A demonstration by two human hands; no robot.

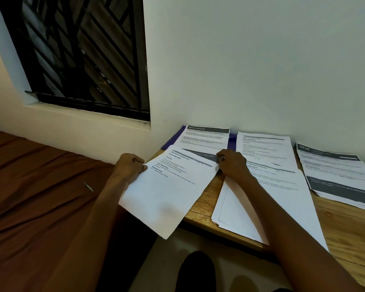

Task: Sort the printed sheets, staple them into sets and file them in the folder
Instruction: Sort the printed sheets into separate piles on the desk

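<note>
My left hand (131,165) grips the left edge of a printed sheet (167,190) that tilts out over the table's left edge. My right hand (233,163) pinches the sheet's upper right corner, fingers curled. Under my right forearm lies a stack of printed sheets (272,199). A sheet headed with a dark band (204,138) rests on a purple folder (232,142) by the wall. Another sheet pile (263,148) lies beside it. A pile with dark bands (337,173) sits at the far right. No stapler is in view.
The wooden table (350,226) stands against a white wall. A bed with a brown cover (34,197) lies to the left, with a pen (88,186) on it. A barred window (82,53) is above the bed. A dark shape (195,270) is on the floor below.
</note>
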